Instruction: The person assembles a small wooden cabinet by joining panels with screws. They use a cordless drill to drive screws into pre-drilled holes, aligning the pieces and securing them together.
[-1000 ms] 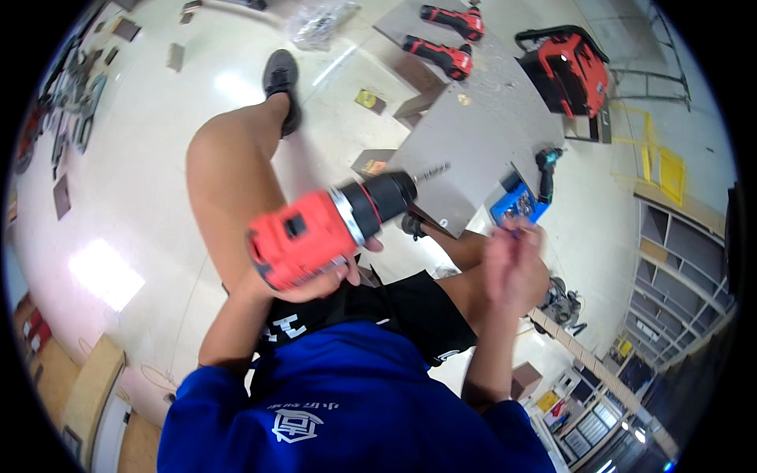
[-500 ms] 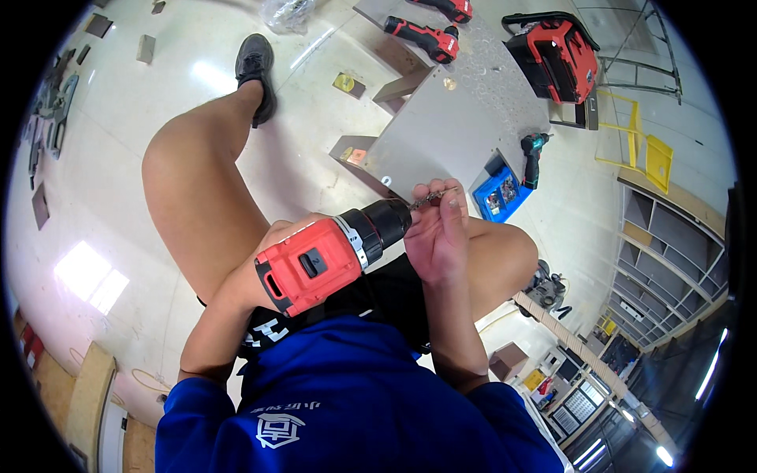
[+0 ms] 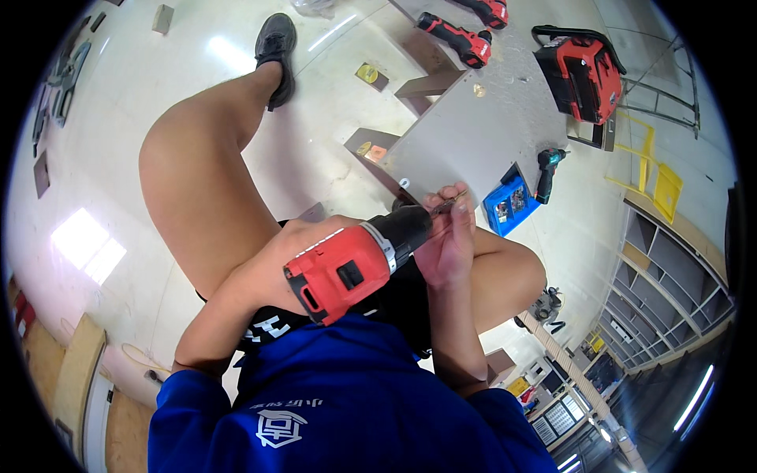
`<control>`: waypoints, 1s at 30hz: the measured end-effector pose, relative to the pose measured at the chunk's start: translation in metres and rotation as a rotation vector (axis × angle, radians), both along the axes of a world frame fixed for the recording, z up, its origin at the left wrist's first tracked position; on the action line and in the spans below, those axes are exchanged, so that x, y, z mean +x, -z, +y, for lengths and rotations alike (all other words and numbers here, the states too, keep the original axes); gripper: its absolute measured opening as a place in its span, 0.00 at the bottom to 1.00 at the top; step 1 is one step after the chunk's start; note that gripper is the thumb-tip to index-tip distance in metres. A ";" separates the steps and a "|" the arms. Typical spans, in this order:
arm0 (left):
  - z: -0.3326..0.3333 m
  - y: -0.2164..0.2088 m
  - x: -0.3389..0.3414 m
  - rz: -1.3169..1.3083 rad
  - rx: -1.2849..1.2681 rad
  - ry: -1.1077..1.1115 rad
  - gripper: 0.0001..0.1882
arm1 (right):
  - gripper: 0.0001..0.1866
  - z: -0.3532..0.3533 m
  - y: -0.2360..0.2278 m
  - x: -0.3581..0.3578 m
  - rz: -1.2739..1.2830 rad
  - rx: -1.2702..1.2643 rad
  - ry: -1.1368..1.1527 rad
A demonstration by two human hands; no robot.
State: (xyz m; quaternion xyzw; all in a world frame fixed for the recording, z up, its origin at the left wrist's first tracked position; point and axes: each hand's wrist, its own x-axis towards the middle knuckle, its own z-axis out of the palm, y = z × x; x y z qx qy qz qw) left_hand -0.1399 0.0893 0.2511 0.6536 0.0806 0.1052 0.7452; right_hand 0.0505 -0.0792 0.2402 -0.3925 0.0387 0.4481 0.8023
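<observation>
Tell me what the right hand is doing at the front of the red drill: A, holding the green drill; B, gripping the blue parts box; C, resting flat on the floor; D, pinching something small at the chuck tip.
D: the right hand pinches a small piece at the black chuck of the red drill, which the left hand holds.

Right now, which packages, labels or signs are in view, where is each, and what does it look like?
Blue parts box: on the floor at the grey panel's right edge, open, squarish, small items inside.
Small box: on the floor above the panel's left end, dark, with a round yellow label.
Red tool case: upper right, boxy, black handle.
Yellow stand: right of it, flat yellow plates, possibly a sign.
White emblem: on the blue shirt.
</observation>
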 end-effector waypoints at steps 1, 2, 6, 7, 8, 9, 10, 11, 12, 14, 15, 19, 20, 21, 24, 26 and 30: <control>0.000 0.001 0.002 0.003 0.009 -0.007 0.34 | 0.13 0.000 0.005 0.003 0.007 -0.007 0.000; 0.000 0.004 0.003 -0.008 -0.007 -0.014 0.35 | 0.13 0.002 0.009 0.004 0.016 -0.013 -0.002; 0.007 0.003 0.009 0.049 0.048 -0.020 0.36 | 0.14 0.009 0.020 0.004 0.044 -0.033 0.016; 0.009 0.001 0.010 0.073 0.065 -0.013 0.37 | 0.14 0.010 0.025 0.004 0.057 -0.033 0.016; 0.009 0.001 0.011 0.098 0.079 -0.012 0.37 | 0.14 0.012 0.029 0.005 0.071 -0.036 0.009; 0.008 0.002 0.012 0.114 0.076 -0.015 0.37 | 0.14 0.013 0.033 0.005 0.104 -0.008 -0.002; 0.007 0.004 0.014 0.131 0.071 -0.018 0.38 | 0.15 0.014 0.037 0.007 0.137 0.018 -0.011; 0.005 0.006 0.016 0.145 0.065 -0.013 0.38 | 0.15 0.012 0.040 0.008 0.170 0.043 -0.013; 0.005 0.007 0.019 0.163 0.086 -0.019 0.38 | 0.14 0.012 0.044 0.008 0.210 0.026 0.010; 0.005 0.008 0.024 0.192 0.129 -0.030 0.38 | 0.12 0.012 0.053 0.007 0.284 -0.007 0.056; 0.006 0.007 0.027 0.231 0.123 -0.023 0.37 | 0.11 0.010 0.058 0.008 0.354 -0.022 0.046; 0.006 -0.002 0.044 0.411 0.213 0.012 0.35 | 0.09 -0.003 0.093 0.016 0.502 -0.148 -0.011; 0.005 -0.001 0.048 0.468 0.263 0.018 0.34 | 0.08 -0.005 0.101 0.017 0.510 -0.198 -0.037; 0.004 0.000 0.053 0.504 0.269 0.033 0.33 | 0.09 0.004 0.094 0.015 0.501 -0.319 -0.020; -0.001 0.004 0.064 0.593 0.291 0.067 0.31 | 0.11 0.027 0.073 0.010 0.493 -0.570 -0.015; -0.005 0.007 0.070 0.623 0.310 0.076 0.31 | 0.13 0.029 0.066 0.014 0.464 -0.588 -0.060; -0.007 0.010 0.079 0.657 0.294 0.083 0.33 | 0.14 0.037 0.061 0.021 0.309 -0.604 -0.105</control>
